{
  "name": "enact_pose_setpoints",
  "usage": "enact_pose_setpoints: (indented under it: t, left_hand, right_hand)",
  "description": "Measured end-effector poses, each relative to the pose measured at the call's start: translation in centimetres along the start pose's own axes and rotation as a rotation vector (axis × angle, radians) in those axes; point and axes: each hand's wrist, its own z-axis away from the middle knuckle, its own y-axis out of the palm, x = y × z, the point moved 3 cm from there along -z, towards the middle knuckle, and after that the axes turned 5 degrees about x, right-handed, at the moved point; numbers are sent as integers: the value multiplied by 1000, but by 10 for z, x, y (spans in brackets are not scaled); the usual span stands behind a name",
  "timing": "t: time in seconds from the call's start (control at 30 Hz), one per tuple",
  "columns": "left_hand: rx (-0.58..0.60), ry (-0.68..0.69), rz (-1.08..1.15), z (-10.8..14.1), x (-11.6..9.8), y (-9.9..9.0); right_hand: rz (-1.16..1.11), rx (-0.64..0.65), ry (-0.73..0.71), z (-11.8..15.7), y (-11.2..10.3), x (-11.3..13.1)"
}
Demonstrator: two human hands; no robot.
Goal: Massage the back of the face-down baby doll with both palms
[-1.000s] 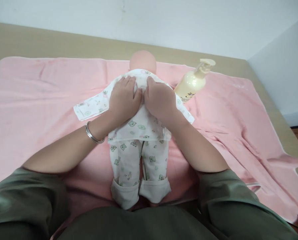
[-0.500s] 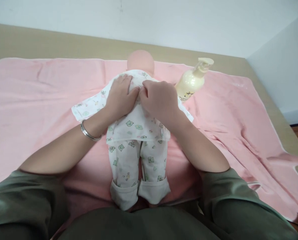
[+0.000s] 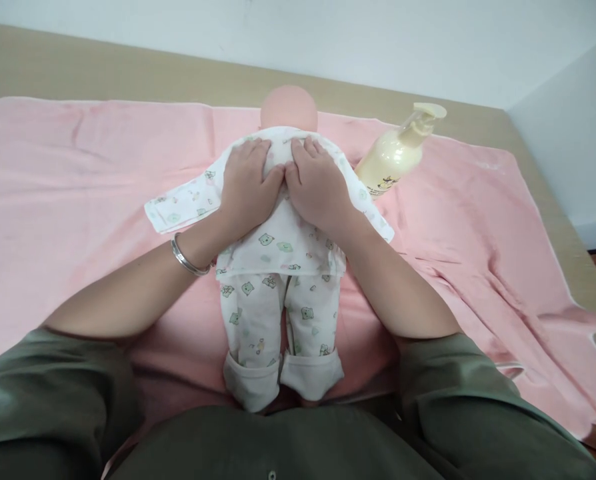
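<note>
A baby doll lies face down, its head toward the wall. It wears a white printed top and matching trousers with turned-up cuffs. Flat on the left side of its upper back rests my left hand, fingers stretched out, a silver bangle on the wrist. My right hand lies on the right side of the back with its fingers extended. The two thumbs almost meet over the spine. Neither hand grips anything.
Under the doll a pink blanket is spread over a wooden table, wrinkled at the right. A cream pump bottle leans to the right beside the doll's right sleeve. A white wall rises behind the table.
My right hand has gone from curled fingers to lying flat on the doll's back. My left hand stays flat there. The whole view has shifted slightly.
</note>
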Motion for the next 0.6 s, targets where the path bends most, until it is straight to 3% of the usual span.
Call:
enact_pose_setpoints:
  t: [0.23, 0.4, 0.6]
  left_hand:
    - [-59, 34, 134, -5, 7, 3]
    - [-76, 97, 269, -7, 18, 6]
    - [-98, 124, 343, -6, 21, 5]
  right_hand:
    - [-69, 33, 24, -5, 8, -5]
    - [-161, -68, 26, -7, 14, -8]
    - [-140, -73, 29, 1, 13, -1]
